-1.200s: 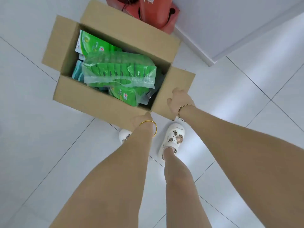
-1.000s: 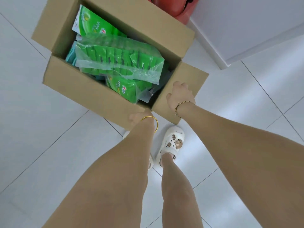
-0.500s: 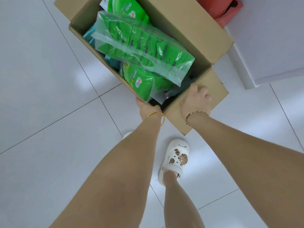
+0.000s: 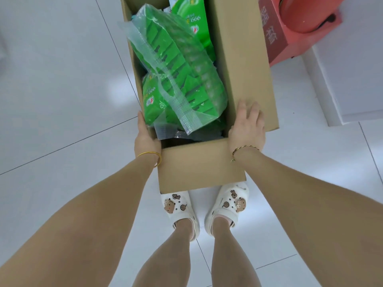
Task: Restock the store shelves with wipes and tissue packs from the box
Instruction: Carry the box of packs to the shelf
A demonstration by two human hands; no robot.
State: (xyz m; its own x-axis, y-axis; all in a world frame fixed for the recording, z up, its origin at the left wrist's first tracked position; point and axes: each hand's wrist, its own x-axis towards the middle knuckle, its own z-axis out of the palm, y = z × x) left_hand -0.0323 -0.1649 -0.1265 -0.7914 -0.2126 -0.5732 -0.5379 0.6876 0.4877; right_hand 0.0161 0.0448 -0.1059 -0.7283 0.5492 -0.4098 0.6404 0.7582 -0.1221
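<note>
An open cardboard box (image 4: 245,59) is right in front of me, its near flap (image 4: 199,166) hanging above my shoes. On top inside lies a clear bag of green tissue packs (image 4: 182,65). Green wipes packs show under it (image 4: 152,100) and at the far end (image 4: 194,21). My left hand (image 4: 146,137) grips the box's left wall near the front corner, thumb inside. My right hand (image 4: 246,125) lies flat on the folded-out right flap, fingers spread.
A red box with a red round object (image 4: 300,21) stands just right of the cardboard box. Beside it is a white cabinet base (image 4: 352,79). My feet in white clogs (image 4: 178,206) stand on glossy white floor tiles (image 4: 62,100).
The box has swung round so its short end now faces me, and it has come closer to my feet. My right hand shifted from the end flap's corner onto the long right flap.
</note>
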